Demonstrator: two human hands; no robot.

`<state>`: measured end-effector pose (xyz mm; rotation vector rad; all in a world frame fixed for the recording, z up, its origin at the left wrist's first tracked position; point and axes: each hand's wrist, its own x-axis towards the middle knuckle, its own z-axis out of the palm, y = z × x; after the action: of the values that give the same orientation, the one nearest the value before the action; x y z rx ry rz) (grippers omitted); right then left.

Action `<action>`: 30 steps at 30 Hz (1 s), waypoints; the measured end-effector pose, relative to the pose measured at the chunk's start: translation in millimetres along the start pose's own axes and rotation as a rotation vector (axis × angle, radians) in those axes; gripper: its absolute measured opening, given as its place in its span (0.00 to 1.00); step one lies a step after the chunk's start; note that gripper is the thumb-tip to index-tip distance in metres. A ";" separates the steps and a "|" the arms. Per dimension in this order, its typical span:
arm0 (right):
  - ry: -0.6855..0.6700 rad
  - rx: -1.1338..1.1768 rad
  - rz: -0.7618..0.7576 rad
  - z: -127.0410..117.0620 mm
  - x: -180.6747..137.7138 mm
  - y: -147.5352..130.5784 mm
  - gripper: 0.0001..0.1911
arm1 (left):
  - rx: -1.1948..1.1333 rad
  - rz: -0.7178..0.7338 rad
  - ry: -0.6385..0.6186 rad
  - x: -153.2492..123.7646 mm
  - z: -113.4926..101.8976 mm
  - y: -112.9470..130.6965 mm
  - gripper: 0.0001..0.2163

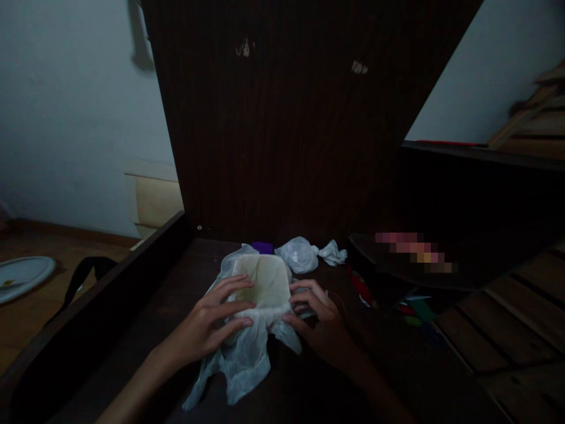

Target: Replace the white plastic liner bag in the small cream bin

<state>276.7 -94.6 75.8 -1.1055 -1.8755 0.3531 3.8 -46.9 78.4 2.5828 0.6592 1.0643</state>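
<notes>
A small square cream container (263,284) stands on a dark wooden surface (176,306), lined with a thin white plastic bag (245,362) that drapes over its rim and trails toward me. My left hand (215,321) lies against the container's left and near side, fingers curved over the bag at the rim. My right hand (318,315) presses the bag on the right side, fingertips pinched on the plastic at the rim.
A crumpled white plastic bag (299,254), a smaller white wad (333,253) and a purple item (263,247) lie behind the container. A dark wooden panel (282,118) rises at the back. Colourful scraps (410,309) lie to the right, and a round white plate (22,275) on the floor left.
</notes>
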 end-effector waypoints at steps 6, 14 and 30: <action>0.030 0.000 -0.033 -1.4 1.6 12.2 0.06 | -0.026 -0.041 0.029 -8.4 -3.6 -2.7 0.16; 0.170 0.166 0.055 -4.7 23.5 22.9 0.09 | -0.140 -0.162 0.088 3.1 -30.2 -7.6 0.24; -0.139 -0.116 0.082 20.8 117.0 19.3 0.06 | -0.248 -0.584 0.277 70.4 1.3 -50.6 0.11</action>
<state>247.9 14.6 117.5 -1.2670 -1.9972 0.3797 33.3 32.1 98.6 1.8682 1.1693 1.2039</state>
